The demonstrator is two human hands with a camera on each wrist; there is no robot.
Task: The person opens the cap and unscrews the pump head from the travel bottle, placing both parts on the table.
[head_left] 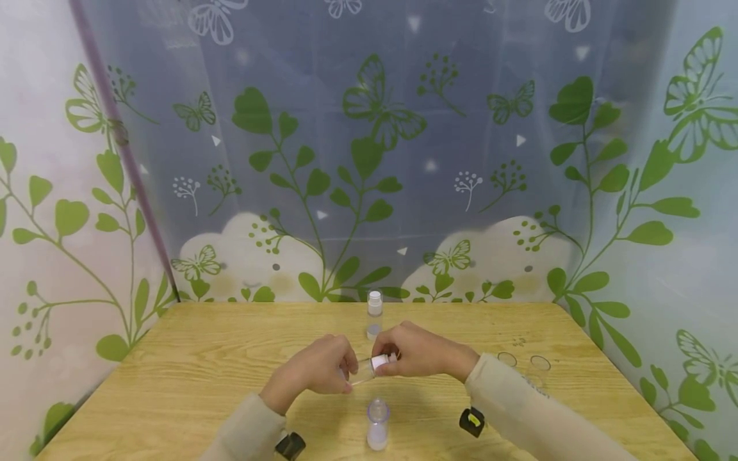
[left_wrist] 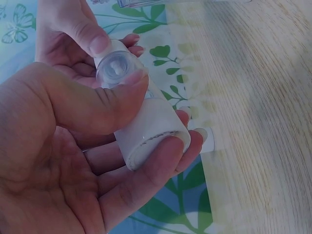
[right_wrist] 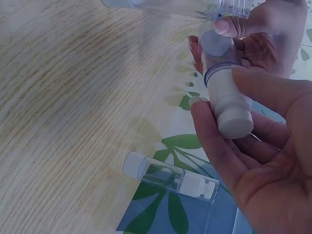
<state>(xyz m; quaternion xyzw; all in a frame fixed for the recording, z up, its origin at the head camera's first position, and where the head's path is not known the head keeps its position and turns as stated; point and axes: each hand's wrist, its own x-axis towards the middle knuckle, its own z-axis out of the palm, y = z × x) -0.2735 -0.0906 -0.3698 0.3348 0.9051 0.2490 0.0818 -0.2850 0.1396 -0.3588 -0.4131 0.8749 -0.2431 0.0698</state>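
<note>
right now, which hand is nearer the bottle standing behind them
Right. The right hand is close in front of the bottle, the left hand farther off, to its front left.

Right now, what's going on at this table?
A person is handling a bottle over the table. The right hand grips its white top, and the left hand holds the other end; whether the top is being fitted or removed, I can't tell. A white-topped bottle stands beyond the hands, and a third bottle stands nearer the person.

I see the left hand [head_left: 323, 366] and right hand [head_left: 419, 351] gripping a clear bottle [head_left: 366, 370] over the wooden table [head_left: 219, 349], a white-capped bottle [head_left: 375, 307] standing beyond
</note>
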